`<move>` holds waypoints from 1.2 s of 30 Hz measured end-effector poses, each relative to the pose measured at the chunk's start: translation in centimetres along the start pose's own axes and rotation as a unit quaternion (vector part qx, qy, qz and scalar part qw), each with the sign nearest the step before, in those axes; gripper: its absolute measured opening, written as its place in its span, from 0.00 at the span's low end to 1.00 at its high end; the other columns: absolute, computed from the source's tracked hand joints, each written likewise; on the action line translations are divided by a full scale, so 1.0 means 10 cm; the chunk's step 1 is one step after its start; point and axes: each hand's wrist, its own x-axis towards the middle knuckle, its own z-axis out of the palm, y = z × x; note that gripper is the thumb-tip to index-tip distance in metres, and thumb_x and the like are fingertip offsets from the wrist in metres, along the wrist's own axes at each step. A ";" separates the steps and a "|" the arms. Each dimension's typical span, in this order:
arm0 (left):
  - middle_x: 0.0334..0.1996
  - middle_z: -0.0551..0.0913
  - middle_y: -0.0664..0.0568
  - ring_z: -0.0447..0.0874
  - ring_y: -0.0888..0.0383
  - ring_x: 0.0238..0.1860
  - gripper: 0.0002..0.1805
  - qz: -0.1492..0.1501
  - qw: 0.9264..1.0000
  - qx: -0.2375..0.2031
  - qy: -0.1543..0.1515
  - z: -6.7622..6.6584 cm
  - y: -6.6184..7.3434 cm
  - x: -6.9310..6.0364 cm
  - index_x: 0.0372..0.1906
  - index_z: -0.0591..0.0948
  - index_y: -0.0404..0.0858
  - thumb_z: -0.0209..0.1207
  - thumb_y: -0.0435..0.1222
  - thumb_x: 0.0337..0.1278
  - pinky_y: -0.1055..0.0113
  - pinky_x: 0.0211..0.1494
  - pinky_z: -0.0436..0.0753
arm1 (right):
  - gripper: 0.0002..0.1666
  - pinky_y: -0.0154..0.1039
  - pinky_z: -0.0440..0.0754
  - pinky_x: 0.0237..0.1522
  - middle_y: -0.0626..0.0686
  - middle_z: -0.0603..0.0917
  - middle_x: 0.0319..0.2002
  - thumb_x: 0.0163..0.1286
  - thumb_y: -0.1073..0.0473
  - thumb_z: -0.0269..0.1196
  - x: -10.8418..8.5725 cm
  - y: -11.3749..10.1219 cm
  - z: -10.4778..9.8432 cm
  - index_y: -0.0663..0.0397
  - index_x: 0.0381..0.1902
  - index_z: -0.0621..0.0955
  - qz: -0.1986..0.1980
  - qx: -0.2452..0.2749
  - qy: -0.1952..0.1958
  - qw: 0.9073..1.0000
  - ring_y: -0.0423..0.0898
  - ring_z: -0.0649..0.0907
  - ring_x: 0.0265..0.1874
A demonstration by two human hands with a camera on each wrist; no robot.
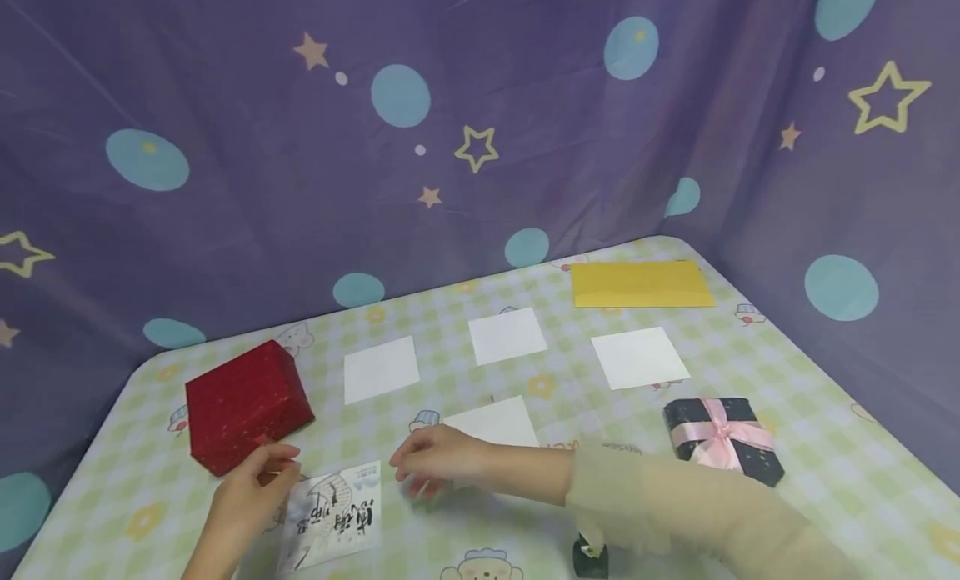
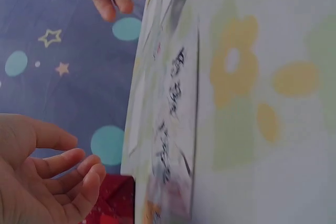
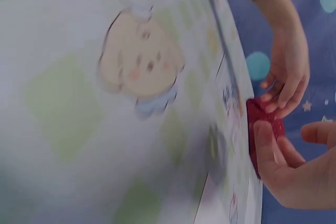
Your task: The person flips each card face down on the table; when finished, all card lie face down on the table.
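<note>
A pale card [image 1: 337, 513] printed with black brush-style characters lies flat on the checked tablecloth near the front. My left hand [image 1: 251, 497] is at its left edge, fingers loosely bent. In the left wrist view, nothing shows between the fingers of that left hand [image 2: 52, 174]. Just right of the card hovers my right hand [image 1: 442, 457], its fingers relaxed and bent downward. The right wrist view also shows this right hand [image 3: 299, 166] with nothing held. A red box [image 1: 247, 405] sits just beyond my left hand. White paper [image 1: 498, 422] lies behind my right hand, partly covered by it.
Several more white sheets [image 1: 381, 369] lie spread across the middle. At the back right is a yellow rectangular sheet or envelope [image 1: 641, 284]. A dark gift box with a pink ribbon [image 1: 722, 438] sits at right. A small dark object [image 1: 591, 559] lies under my right sleeve.
</note>
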 end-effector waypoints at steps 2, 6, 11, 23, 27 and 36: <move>0.40 0.78 0.40 0.75 0.46 0.42 0.19 0.002 1.000 0.006 0.001 -0.01 -0.06 -0.01 0.51 0.71 0.31 0.50 0.38 0.59 0.61 0.36 0.76 | 0.13 0.40 0.81 0.33 0.53 0.81 0.35 0.59 0.64 0.56 0.00 -0.02 0.07 0.64 0.43 0.77 0.010 0.020 -0.006 1.000 0.51 0.82 0.32; 0.41 0.77 0.37 0.74 0.42 0.45 0.21 -0.003 1.000 0.016 -0.008 -0.02 -0.18 -0.03 0.52 0.70 0.29 0.50 0.40 0.59 0.53 0.44 0.74 | 0.18 0.43 0.79 0.39 0.53 0.79 0.39 0.58 0.65 0.56 -0.01 -0.05 0.20 0.64 0.48 0.74 0.028 0.044 -0.014 0.999 0.52 0.81 0.36; 0.47 0.74 0.32 0.71 0.39 0.49 0.27 -0.026 0.999 -0.007 -0.034 -0.02 -0.28 -0.03 0.55 0.66 0.27 0.49 0.45 0.60 0.53 0.45 0.75 | 0.22 0.46 0.76 0.44 0.54 0.77 0.38 0.57 0.65 0.56 -0.04 -0.07 0.33 0.63 0.52 0.71 0.051 0.073 -0.001 0.996 0.54 0.78 0.39; 0.52 0.71 0.30 0.78 0.52 0.44 0.28 -0.046 0.991 -0.104 -0.064 0.00 -0.37 -0.06 0.57 0.62 0.23 0.49 0.41 0.61 0.64 0.40 0.80 | 0.29 0.52 0.71 0.51 0.62 0.72 0.52 0.54 0.67 0.57 -0.02 -0.05 0.52 0.65 0.57 0.68 0.097 0.105 0.014 0.990 0.62 0.73 0.47; 0.56 0.67 0.30 0.77 0.63 0.41 0.29 -0.050 0.988 -0.127 -0.065 0.01 -0.38 -0.08 0.58 0.61 0.22 0.49 0.42 0.62 0.64 0.41 0.80 | 0.31 0.54 0.68 0.54 0.63 0.68 0.56 0.55 0.67 0.56 -0.02 -0.04 0.55 0.66 0.59 0.66 0.111 0.111 0.003 0.988 0.62 0.71 0.50; 0.55 0.66 0.29 0.74 0.54 0.48 0.29 -0.055 0.986 -0.143 -0.061 0.05 -0.36 -0.10 0.58 0.60 0.21 0.49 0.41 0.62 0.65 0.43 0.79 | 0.32 0.56 0.65 0.55 0.65 0.68 0.56 0.57 0.67 0.56 -0.02 -0.04 0.56 0.66 0.60 0.63 0.112 0.123 -0.014 0.986 0.63 0.67 0.55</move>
